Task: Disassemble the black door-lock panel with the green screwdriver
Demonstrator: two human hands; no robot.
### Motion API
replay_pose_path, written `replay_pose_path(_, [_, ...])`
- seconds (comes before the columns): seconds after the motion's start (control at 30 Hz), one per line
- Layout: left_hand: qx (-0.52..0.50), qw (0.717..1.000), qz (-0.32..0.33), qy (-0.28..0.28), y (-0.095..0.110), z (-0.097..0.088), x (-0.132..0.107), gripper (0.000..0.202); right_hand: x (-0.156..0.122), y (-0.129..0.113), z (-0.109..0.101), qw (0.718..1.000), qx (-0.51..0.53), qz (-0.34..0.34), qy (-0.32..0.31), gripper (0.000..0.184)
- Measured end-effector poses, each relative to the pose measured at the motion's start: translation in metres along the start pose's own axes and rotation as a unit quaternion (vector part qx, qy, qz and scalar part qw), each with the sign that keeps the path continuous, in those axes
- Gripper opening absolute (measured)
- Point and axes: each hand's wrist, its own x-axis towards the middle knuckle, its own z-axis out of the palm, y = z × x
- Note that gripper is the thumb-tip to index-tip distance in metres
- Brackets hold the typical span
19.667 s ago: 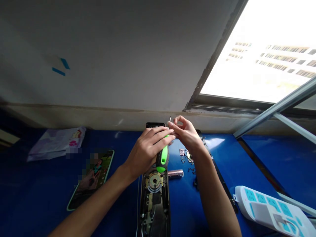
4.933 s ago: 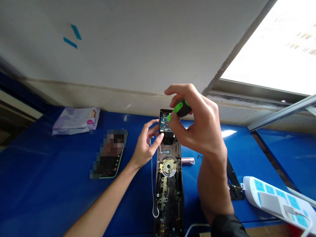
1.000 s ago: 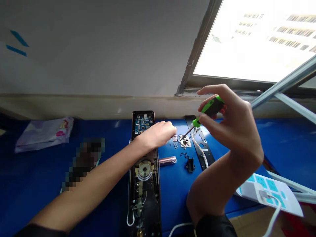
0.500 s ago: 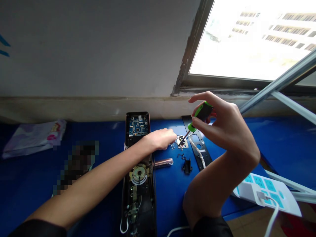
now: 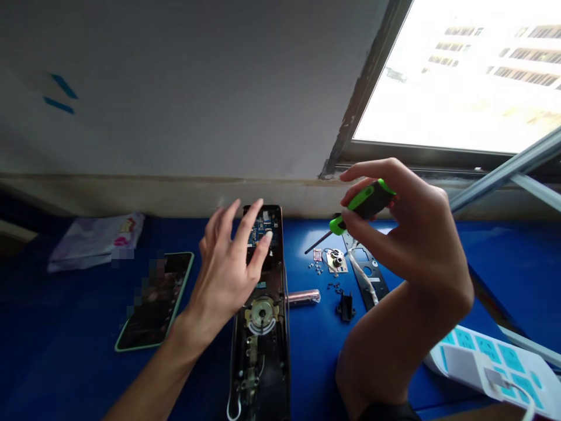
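Note:
My right hand grips a green-and-black screwdriver, its shaft angled down to the left above the table. My left hand is open, fingers spread, over the long black housing, which looks like an opened door lock. A blue circuit board sits at its far end, partly hidden by the fingers. Below the screwdriver tip lie a small reddish piece, a small pale board with a round dark part, and silver screws.
Dark screws, a black bracket and a copper-coloured cylinder lie right of the housing. A black plate with a white cable is behind. A phone, plastic packet and power strip flank these.
My left hand has moved left from beside the small board to above the housing, and its fingers have opened. The screwdriver tip has lifted off the small board. The view has shifted left.

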Motion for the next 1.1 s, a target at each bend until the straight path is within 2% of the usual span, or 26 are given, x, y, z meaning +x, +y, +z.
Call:
replay_pose_path(0.1, [0.015,0.995,-0.098,-0.019,-0.021,-0.001,-0.025,0.068,0.003,-0.010,0.009,0.998,0.041,-0.016,0.047,0.040])
replay_pose_path(0.23, [0.017,0.978,-0.193,-0.076,-0.042,-0.003,-0.038,0.071,0.007,-0.017,0.023,0.992,0.057,-0.030,0.110,0.040])
replay_pose_path(0.4, [0.013,0.974,-0.216,-0.066,-0.061,0.001,-0.046,0.072,0.017,-0.015,0.042,0.984,0.067,-0.063,0.156,0.038])
replay_pose_path(0.53, [-0.010,0.972,-0.221,-0.078,-0.068,0.006,-0.045,0.069,0.025,-0.012,0.052,0.985,0.067,-0.073,0.144,0.037])
replay_pose_path(0.67, [-0.027,0.984,-0.165,-0.066,-0.063,0.010,-0.026,0.064,0.029,-0.010,0.060,0.986,0.067,-0.070,0.136,0.037])
replay_pose_path(0.87, [-0.094,0.994,-0.052,-0.021,-0.042,0.014,0.021,0.056,0.035,-0.004,0.071,0.991,0.010,-0.053,0.124,0.033])
replay_pose_path(1.0, [-0.117,0.991,0.025,-0.055,-0.032,0.015,0.044,0.044,0.036,0.002,0.077,0.992,0.008,-0.041,0.120,0.032])
replay_pose_path(1.1, [-0.134,0.984,0.072,-0.094,-0.032,0.018,0.051,0.039,0.037,0.005,0.078,0.993,0.008,-0.039,0.113,0.032])
